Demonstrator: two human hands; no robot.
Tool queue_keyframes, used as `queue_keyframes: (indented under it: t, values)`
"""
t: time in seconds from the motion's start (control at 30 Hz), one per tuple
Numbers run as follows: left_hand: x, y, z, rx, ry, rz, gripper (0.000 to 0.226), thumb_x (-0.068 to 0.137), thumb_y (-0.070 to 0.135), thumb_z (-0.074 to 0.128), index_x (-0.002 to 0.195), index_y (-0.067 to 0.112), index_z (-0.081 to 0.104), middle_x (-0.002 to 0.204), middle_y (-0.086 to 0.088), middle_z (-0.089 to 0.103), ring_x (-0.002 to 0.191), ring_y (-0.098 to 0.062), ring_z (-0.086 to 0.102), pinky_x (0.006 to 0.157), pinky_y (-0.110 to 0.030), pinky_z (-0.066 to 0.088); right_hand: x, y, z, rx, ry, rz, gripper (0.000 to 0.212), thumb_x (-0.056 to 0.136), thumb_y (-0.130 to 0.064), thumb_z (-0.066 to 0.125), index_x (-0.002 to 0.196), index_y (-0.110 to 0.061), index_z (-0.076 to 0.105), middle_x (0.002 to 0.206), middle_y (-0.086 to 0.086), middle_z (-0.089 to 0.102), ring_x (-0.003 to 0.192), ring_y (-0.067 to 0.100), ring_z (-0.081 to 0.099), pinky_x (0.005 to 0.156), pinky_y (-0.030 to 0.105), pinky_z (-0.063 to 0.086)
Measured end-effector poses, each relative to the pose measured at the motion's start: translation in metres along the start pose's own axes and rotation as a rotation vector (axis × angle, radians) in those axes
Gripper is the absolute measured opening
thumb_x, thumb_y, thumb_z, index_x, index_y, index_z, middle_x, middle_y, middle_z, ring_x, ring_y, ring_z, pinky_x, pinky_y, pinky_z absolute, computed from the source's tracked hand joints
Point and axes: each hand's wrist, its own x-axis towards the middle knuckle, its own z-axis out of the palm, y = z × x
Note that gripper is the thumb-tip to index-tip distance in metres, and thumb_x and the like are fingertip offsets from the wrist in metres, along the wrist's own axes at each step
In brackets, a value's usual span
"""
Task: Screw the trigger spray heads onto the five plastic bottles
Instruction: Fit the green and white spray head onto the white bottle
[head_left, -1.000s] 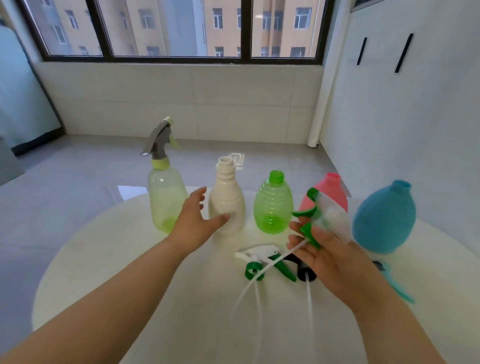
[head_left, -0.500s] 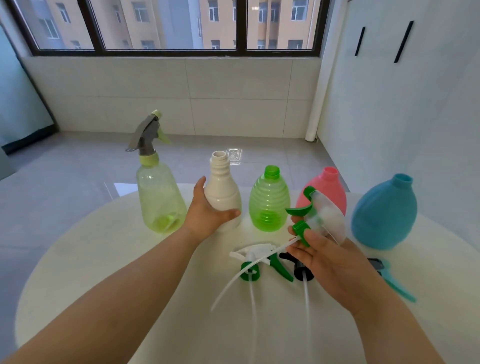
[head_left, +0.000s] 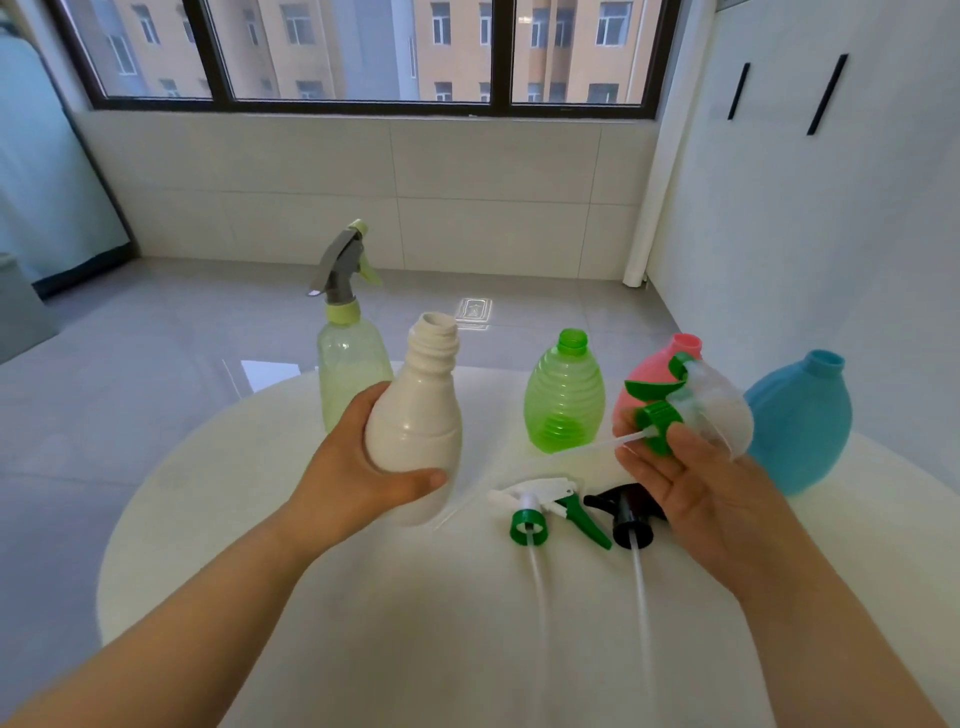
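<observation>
My left hand (head_left: 358, 467) grips the cream bottle (head_left: 418, 415), lifted off the table and tilted, its threaded neck open. My right hand (head_left: 691, 478) holds a clear spray head with a green collar and trigger (head_left: 691, 405), its tube pointing left toward the cream bottle. Behind stand a pale green bottle with a grey spray head fitted (head_left: 348, 353), an open green ribbed bottle (head_left: 565, 400), a pink bottle (head_left: 644, 374) partly hidden by the held head, and a blue bottle (head_left: 800, 421).
A white-and-green spray head (head_left: 540, 512) and a black spray head (head_left: 626, 514) lie on the round white table (head_left: 363, 623), their tubes pointing toward me. Beyond the table's far edge is grey tiled floor and a window wall.
My left hand closed on the cream bottle, lifted it off the table and brought it nearer. My right hand kept the clear spray head and raised it slightly.
</observation>
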Motion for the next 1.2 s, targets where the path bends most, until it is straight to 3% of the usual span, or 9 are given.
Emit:
queue_keyframes:
  t: [0.1,0.2,0.43,0.6,0.83,0.97,1.07,1.2]
  values:
    - [-0.024,-0.005,-0.014,-0.004,-0.013,-0.038,0.068,0.045,0.031,0.074,0.093,0.054,0.032,0.098,0.028,0.046,0.082,0.015,0.05,0.062,-0.011,0.038,-0.001,-0.007,0.013,0.056,0.036,-0.07,0.026,0.069,-0.017,0.05,0.069,-0.023,0.074,0.073,-0.007,0.075,0.076,0.005,0.069,0.067,0.021,0.056]
    - [-0.034,-0.007,-0.02,0.026,-0.029,-0.037,0.066,0.054,0.025,0.081,0.091,0.05,0.032,0.097,0.026,0.044,0.082,0.01,0.049,0.059,-0.009,0.037,-0.001,-0.015,0.027,0.116,0.078,-0.152,0.026,0.071,-0.017,0.049,0.064,-0.023,0.074,0.071,-0.008,0.075,0.076,0.004,0.069,0.07,0.021,0.056]
    - [-0.053,-0.005,-0.032,0.06,-0.049,0.034,0.066,0.044,0.033,0.072,0.095,0.052,0.035,0.099,0.026,0.047,0.084,0.027,0.043,0.06,0.005,0.037,-0.007,-0.03,0.051,0.237,0.164,-0.256,0.033,0.079,-0.01,0.049,0.059,-0.019,0.074,0.072,-0.002,0.074,0.078,0.009,0.069,0.076,0.023,0.056]
    - [-0.057,-0.008,-0.035,0.089,-0.056,0.026,0.067,0.045,0.034,0.073,0.095,0.054,0.034,0.099,0.03,0.045,0.085,0.023,0.045,0.063,-0.004,0.035,-0.012,-0.03,0.056,0.204,0.161,-0.239,0.042,0.086,-0.006,0.044,0.06,-0.019,0.073,0.071,-0.002,0.074,0.076,0.009,0.069,0.076,0.024,0.056]
    - [-0.055,-0.013,-0.034,0.094,-0.043,0.041,0.073,0.056,0.017,0.083,0.095,0.054,0.034,0.099,0.03,0.046,0.085,0.02,0.046,0.065,-0.006,0.035,-0.015,-0.028,0.052,0.179,0.185,-0.218,0.044,0.087,-0.005,0.043,0.059,-0.021,0.074,0.07,-0.001,0.074,0.076,0.009,0.07,0.07,0.022,0.057]
    - [-0.056,-0.012,-0.031,0.105,-0.074,0.034,0.072,0.053,0.025,0.083,0.097,0.054,0.034,0.101,0.03,0.045,0.09,0.013,0.047,0.067,-0.006,0.035,-0.013,-0.024,0.052,0.077,0.175,-0.208,0.028,0.086,-0.005,0.043,0.078,-0.017,0.067,0.069,-0.004,0.074,0.074,0.007,0.069,0.069,0.022,0.057]
    - [-0.058,-0.009,-0.028,0.097,-0.122,0.028,0.072,0.052,0.029,0.082,0.099,0.056,0.034,0.104,0.032,0.044,0.091,0.017,0.045,0.066,-0.003,0.036,-0.013,-0.022,0.056,-0.034,0.115,-0.21,0.013,0.078,-0.008,0.049,0.086,-0.014,0.058,0.068,-0.005,0.074,0.073,0.006,0.069,0.069,0.021,0.057]
    - [-0.064,-0.002,-0.018,0.046,-0.241,0.03,0.074,0.041,0.045,0.074,0.104,0.053,0.036,0.108,0.029,0.047,0.094,0.024,0.043,0.066,0.005,0.037,-0.016,-0.021,0.061,-0.211,0.037,-0.194,0.05,0.058,-0.018,0.062,0.107,-0.008,0.055,0.079,0.0,0.073,0.08,0.012,0.069,0.074,0.024,0.057]
